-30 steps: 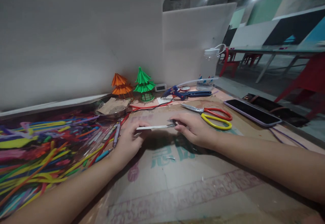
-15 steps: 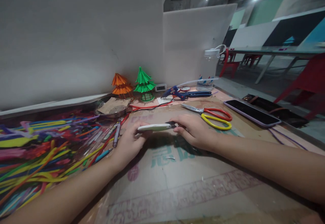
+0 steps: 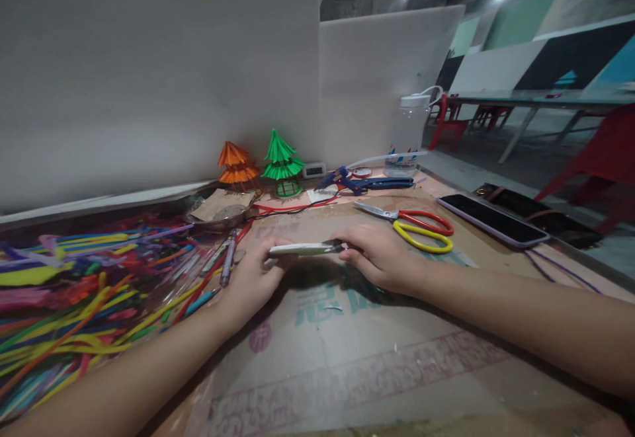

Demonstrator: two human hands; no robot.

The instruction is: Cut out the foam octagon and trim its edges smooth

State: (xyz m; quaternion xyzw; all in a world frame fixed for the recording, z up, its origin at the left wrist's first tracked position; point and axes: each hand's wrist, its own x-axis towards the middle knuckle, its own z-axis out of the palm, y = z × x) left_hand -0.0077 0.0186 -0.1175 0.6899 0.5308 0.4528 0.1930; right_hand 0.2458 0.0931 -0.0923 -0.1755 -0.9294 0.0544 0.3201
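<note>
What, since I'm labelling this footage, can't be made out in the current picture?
Head view:
Thin flat white piece in the left hand: full outline unclear, seen nearly edge-on.
Dark narrow piece at its other end: identity unclear, mostly hidden by the right hand.
Small white rectangular device: display too small to read.
Multicoloured thin strips: blurred, cut off by the left edge.
Nearest red plastic chair: cut off by the right edge.

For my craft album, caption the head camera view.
Left hand holds a thin pale piece, right hand at its other end, scissors and green tiered model beyond.
</note>
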